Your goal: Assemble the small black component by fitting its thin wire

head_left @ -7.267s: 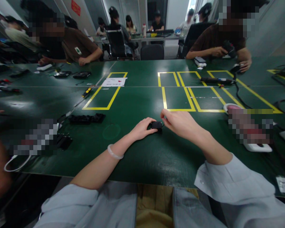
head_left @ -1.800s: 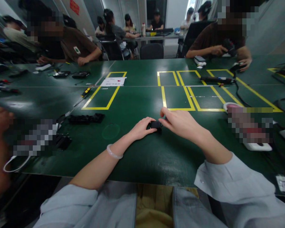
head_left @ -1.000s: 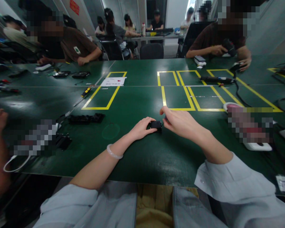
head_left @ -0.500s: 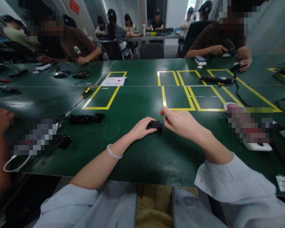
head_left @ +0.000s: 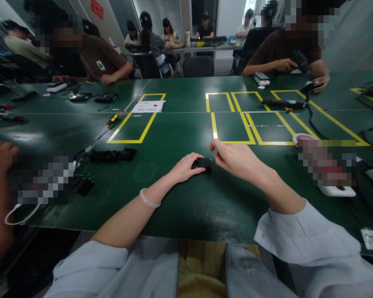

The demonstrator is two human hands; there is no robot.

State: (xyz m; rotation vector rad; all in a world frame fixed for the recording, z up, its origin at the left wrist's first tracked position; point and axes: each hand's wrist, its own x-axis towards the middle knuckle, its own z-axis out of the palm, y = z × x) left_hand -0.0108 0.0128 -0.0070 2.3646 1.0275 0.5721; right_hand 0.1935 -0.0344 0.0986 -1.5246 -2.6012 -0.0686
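Lying at left, well back from the desk's (head_left: 174,217) near edge: a row of black parts (head_left: 113,155). Rightward, the left hand (head_left: 185,169) is clamping a small black block (head_left: 204,164), its grip pressing from near and far sides. Block is sitting around mid-desk, back from the near edge. Probably weighing little, stiff, slightly slippery; opposite sides are likely offering best hold. A thin dark strand (head_left: 213,162) is running toward the right hand (head_left: 238,159); fingers are curling close, cannot tell whether that grip is pinching it.
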